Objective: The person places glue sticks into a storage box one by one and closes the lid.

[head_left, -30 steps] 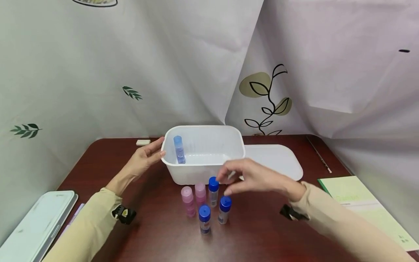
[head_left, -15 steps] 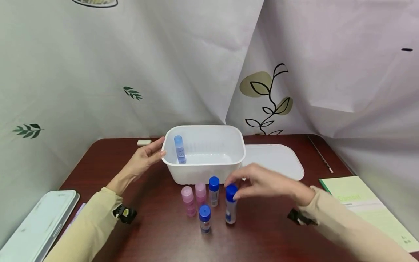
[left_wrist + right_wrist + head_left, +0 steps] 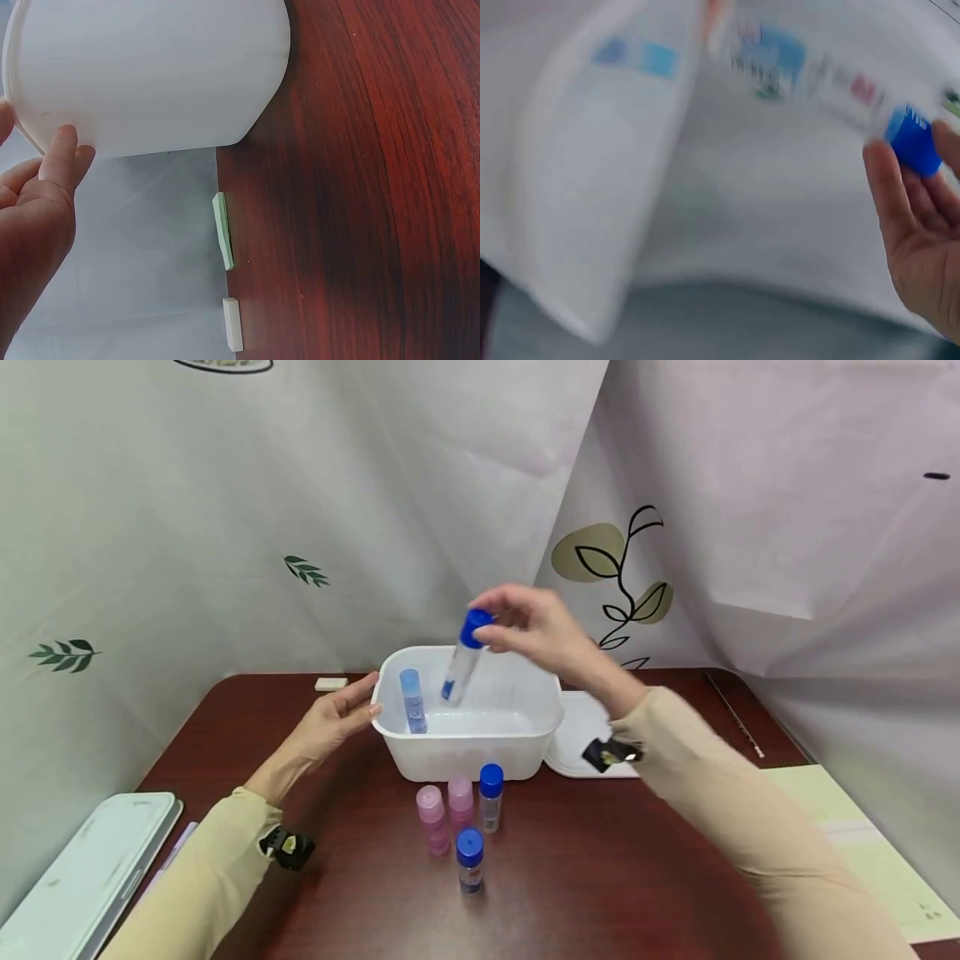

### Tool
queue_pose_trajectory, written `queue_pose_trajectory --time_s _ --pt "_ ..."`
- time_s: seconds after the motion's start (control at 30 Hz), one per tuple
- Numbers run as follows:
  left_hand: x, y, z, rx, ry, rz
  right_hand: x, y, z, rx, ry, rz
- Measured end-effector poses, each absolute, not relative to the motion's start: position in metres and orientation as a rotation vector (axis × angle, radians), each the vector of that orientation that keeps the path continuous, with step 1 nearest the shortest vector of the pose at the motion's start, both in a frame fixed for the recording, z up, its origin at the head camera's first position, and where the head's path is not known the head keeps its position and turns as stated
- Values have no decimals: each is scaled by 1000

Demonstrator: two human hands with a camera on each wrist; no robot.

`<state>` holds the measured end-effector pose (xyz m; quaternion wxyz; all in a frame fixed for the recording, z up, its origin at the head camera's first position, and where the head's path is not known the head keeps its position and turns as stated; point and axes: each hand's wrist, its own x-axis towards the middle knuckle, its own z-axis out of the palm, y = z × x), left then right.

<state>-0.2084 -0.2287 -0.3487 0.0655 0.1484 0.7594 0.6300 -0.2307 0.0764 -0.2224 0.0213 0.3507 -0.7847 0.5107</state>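
My right hand [image 3: 528, 622] pinches the blue cap of a clear glue stick [image 3: 461, 672], which hangs tilted over the white plastic tub [image 3: 465, 756]. In the right wrist view, the same glue stick [image 3: 832, 94] is blurred, with thumb and fingers about its cap. My left hand [image 3: 337, 714] touches the tub's left end with extended fingers, seen on the outer wall in the left wrist view. A light blue glue stick [image 3: 414, 703] leans inside the tub. Before it stand two pink glue sticks [image 3: 432, 821] and two blue-capped ones [image 3: 470, 862].
A white lid [image 3: 585, 735] lies right of the tub, partly behind my right forearm. A green-edged notebook [image 3: 832, 835] and a thin pencil-like stick [image 3: 735, 714] lie at the right. A white case [image 3: 86, 877] is at the left. An eraser-like block [image 3: 331, 683] sits near the back edge.
My right hand took a blue-capped glue stick by its cap from the table, then lifted it up and leftward over the tub. My left hand stays at the tub's end.
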Motion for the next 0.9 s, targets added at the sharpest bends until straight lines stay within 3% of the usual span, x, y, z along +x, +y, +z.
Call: queue_pose_trajectory --time_s 0.3,0.9 --pt "-205 -229 -351 446 2297 1871 -251 11 -293 1170 -2741 1318" --pt "-207 -228 -347 418 2304 1876 -252 -11 -305 1340 -2908 1156"
